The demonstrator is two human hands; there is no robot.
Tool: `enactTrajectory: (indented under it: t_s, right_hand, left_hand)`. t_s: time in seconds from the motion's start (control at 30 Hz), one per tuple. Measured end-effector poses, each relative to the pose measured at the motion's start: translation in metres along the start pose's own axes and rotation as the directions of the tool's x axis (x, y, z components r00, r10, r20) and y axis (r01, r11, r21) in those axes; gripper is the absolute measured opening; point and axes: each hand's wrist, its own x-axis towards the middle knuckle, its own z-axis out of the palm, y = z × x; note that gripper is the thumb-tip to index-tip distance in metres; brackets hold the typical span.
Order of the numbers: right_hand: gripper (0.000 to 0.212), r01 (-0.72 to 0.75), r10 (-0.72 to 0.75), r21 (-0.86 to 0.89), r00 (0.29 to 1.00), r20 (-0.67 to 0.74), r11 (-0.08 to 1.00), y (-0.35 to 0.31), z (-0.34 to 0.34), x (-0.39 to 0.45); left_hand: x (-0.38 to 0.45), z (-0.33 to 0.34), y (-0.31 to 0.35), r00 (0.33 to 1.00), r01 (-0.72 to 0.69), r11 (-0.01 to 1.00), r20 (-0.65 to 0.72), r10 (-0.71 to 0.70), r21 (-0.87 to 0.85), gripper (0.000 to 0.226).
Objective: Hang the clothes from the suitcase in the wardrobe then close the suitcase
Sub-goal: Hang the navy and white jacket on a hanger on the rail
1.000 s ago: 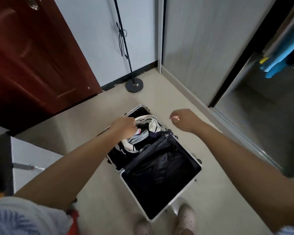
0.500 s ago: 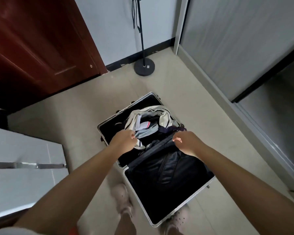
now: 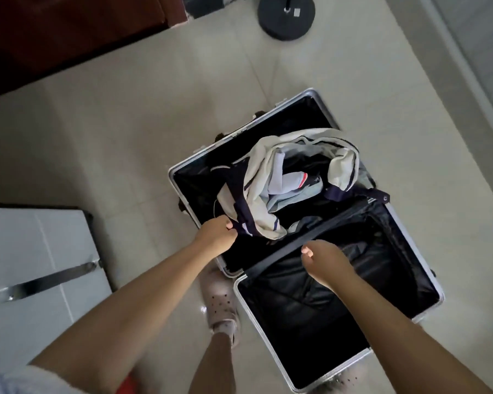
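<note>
An open silver-rimmed suitcase [image 3: 173,183] lies on the floor, both halves lined in black. The far half holds a heap of clothes: a cream garment with navy trim [image 3: 271,166] on top, light blue fabric [image 3: 293,194] under it. My left hand [image 3: 217,233] is closed on the navy-trimmed edge of the cream garment at the heap's near left. My right hand [image 3: 322,258] hovers over the hinge line between the two halves, fingers loosely curled, holding nothing. The near half shows only a dark zipped divider.
A round black stand base [image 3: 286,17] sits on the tiled floor beyond the suitcase. A dark red door [image 3: 69,27] is at the upper left, a white box with a metal strap [image 3: 40,265] at the left. My foot in a pale clog [image 3: 219,305] stands beside the suitcase.
The view has tilted down and closer to the suitcase. My left hand has closed on the cream garment's edge, and my right hand has dropped to the hinge line.
</note>
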Motion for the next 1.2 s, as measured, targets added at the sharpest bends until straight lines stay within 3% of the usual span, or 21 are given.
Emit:
enactTrajectory:
  t_s: [0.2,0.33,0.47,0.63,0.73,0.87,0.97,1.07,1.2]
  right_hand:
    - [0.042,0.016,-0.017,0.003,0.999,0.045,1.000,-0.045,0.074,0.085]
    - [0.056,-0.021,0.021,0.135,1.000,0.005,0.991,-0.057,0.109,0.138]
    - [0.036,-0.126,0.121,0.183,0.992,0.039,0.975,-0.059,0.138,0.169]
    - [0.015,-0.068,0.070,0.352,0.998,0.005,0.933,-0.044,0.145,0.162]
    - [0.014,-0.086,0.054,0.552,0.996,0.075,0.830,-0.033,0.128,0.145]
    - [0.017,0.070,-0.139,0.554,0.987,0.085,0.830,-0.034,0.088,0.116]
    - [0.032,0.173,-0.257,0.552,0.963,0.078,0.816,-0.034,0.050,0.086]
    - [0.023,0.184,-0.312,0.561,0.940,0.139,0.807,-0.008,0.015,0.047]
    - [0.029,0.125,-0.248,0.601,0.961,0.126,0.790,0.036,-0.011,0.002]
  left_hand:
    - [0.084,-0.008,-0.054,0.999,0.048,0.998,0.015,-0.047,-0.042,0.031]
    - [0.128,0.006,-0.073,0.999,0.027,1.000,0.030,-0.027,-0.005,0.034]
    - [0.145,0.027,-0.091,0.998,0.018,1.000,0.060,-0.018,0.001,0.035]
    - [0.142,0.039,-0.096,0.999,-0.028,0.998,0.037,0.026,0.051,0.047]
    - [0.132,0.039,-0.081,0.988,-0.116,0.985,-0.090,0.127,0.124,0.059]
    - [0.118,0.036,-0.043,0.909,-0.304,0.915,-0.206,0.362,0.266,0.069]
    - [0.106,0.032,-0.007,0.886,-0.369,0.850,-0.134,0.444,0.376,0.076]
    - [0.085,0.023,0.030,0.880,-0.384,0.796,-0.077,0.469,0.468,0.057]
    - [0.066,0.016,0.067,0.747,-0.616,0.629,0.096,0.658,0.474,0.025]
